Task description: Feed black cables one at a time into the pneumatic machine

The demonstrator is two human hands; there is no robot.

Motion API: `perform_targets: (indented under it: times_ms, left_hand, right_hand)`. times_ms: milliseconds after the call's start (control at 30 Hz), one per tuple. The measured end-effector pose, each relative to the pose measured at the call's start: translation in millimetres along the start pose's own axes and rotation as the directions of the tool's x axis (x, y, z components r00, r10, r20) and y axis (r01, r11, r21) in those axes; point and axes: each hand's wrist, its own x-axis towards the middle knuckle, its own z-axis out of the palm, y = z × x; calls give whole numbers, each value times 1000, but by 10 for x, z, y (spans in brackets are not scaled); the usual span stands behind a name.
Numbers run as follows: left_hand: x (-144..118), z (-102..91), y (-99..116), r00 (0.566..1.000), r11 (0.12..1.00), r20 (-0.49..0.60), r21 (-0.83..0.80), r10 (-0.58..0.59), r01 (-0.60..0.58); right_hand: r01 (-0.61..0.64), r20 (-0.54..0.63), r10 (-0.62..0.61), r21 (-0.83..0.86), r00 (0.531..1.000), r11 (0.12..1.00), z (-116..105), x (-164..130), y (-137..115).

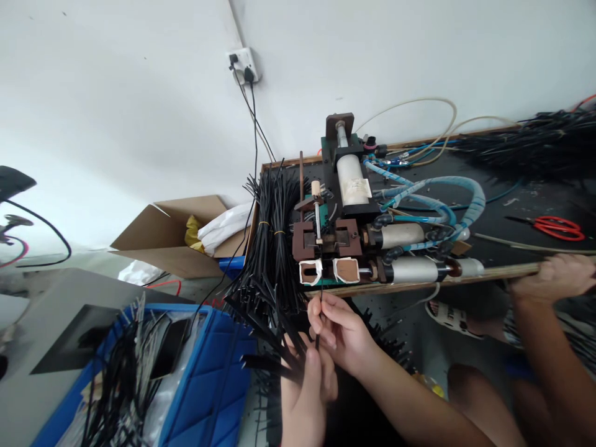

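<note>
My right hand [339,328] pinches a single thin black tube [320,313] and holds it upright just below the white-edged slot [310,271] at the front of a small pneumatic machine [347,239]. Lower down, my left hand [305,388] grips a fanned bundle of black tubes [267,347] and touches the lower end of the single tube. Banded bundles of black tubes [274,242] lie on the bench to the left of the machine.
The machine sits on a dark workbench [526,205] with blue hoses [442,198], red scissors [559,227] and a tube pile [535,146]. Another person's hand [554,273] rests on the bench edge. A blue crate [205,379] and cardboard box [172,239] stand left.
</note>
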Motion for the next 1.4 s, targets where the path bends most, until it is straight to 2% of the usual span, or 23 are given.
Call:
perform_targets:
  times_ms: [400, 567, 667, 733, 800, 900, 1000, 1067, 1133, 1167, 1267, 1333, 1400]
  left_hand:
    - [7, 7, 3, 999, 999, -30, 36, -14, 15]
    - [-16, -59, -61, 991, 996, -105, 19, -86, 88]
    - [-29, -88, -97, 985, 994, -139, -8, -106, 106]
    - [-38, -101, -118, 981, 994, -161, -18, -108, 106]
    - [-55, -113, -145, 973, 993, -198, -27, -115, 112]
    - [-104, -127, -213, 958, 993, -262, -37, -115, 109]
    - [-160, -118, -309, 951, 991, -281, -18, -129, 129]
    - [-188, -100, -368, 963, 993, -242, -1, -117, 120]
    - [-203, -82, -404, 976, 997, -205, 16, -71, 75]
    - [-208, -75, -409, 981, 998, -192, 42, -41, 50]
    - [-218, -67, -381, 980, 970, -191, 244, 56, -8]
    - [-223, -64, -344, 975, 925, -194, 378, 109, -28]
    - [-224, -54, -314, 972, 901, -199, 432, 127, -30]
  right_hand:
    - [-12, -31, 9, -92, 999, 996, 26, 14, -29]
    - [19, -27, -23, -127, 999, 992, 24, 2, -25]
    - [37, -36, -48, -256, 998, 966, 1, -41, -14]
    - [52, -36, -73, -414, 997, 909, -15, -88, -25]
    - [46, -25, -73, -575, 997, 817, -26, -145, -76]
    - [-18, 7, 38, -780, 999, 625, -46, -226, -232]
    - [-55, -10, 128, -934, 992, 354, -119, -288, -401]
    - [-71, -40, 170, -981, 985, 178, -202, -329, -456]
    - [-92, -95, 220, -995, 971, -28, -292, -383, -453]
    - [-104, -140, 237, -982, 961, -158, -330, -417, -440]
    - [-151, -318, 209, -811, 925, -566, -394, -544, -407]
    - [-188, -411, 168, -694, 896, -695, -398, -637, -421]
    - [-216, -461, 156, -654, 873, -725, -386, -725, -457]
